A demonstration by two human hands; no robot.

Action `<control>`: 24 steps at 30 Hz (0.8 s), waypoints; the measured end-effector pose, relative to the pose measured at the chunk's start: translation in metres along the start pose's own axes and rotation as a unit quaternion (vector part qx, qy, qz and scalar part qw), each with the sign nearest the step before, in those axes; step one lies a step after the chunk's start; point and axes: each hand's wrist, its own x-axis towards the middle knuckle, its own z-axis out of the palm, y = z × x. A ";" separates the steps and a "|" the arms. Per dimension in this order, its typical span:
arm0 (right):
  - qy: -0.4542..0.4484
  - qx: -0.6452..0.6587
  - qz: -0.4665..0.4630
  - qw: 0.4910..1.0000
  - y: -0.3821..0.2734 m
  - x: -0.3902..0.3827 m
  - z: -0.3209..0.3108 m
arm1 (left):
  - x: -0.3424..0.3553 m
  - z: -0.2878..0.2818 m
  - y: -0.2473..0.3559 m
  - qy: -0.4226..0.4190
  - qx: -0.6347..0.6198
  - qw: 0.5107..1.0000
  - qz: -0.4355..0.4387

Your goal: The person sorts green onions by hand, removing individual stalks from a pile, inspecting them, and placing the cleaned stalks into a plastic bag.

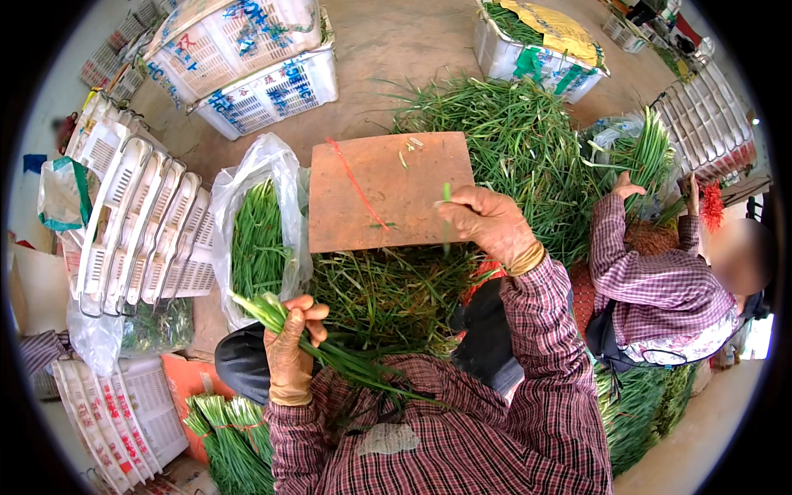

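Observation:
My left hand (293, 338) grips a small bunch of long green chive-like stalks (346, 359) low in front of me, pale ends up and to the left, leaves trailing right. My right hand (483, 219) pinches a single short green stalk (446, 194) at the right edge of a brown board (375, 177), which has a red string (355, 177) and a few scraps on it. Beneath the board lies a heap of loose, partly yellowed leaves (371, 301). Left of it is an open clear plastic bag (285, 169) holding more green stalks (252, 235).
A co-worker (652, 289) on the right handles a green bunch (643, 153) beside a large leafy pile (503, 132). White crates stand at back left (272, 87), back right (503, 58) and in stacks at left (148, 231). Tied bundles (227, 445) lie at lower left.

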 end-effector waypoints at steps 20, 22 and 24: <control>-0.283 -0.329 0.149 0.889 0.103 0.033 0.062 | -0.008 -0.020 -0.003 0.019 -0.080 0.996 0.022; -0.257 -0.372 0.214 0.866 0.170 0.030 0.070 | -0.013 -0.025 -0.004 0.014 -0.052 0.998 0.022; -0.205 -0.365 0.255 0.871 0.227 0.021 0.084 | -0.016 -0.037 -0.008 0.036 -0.054 0.998 0.005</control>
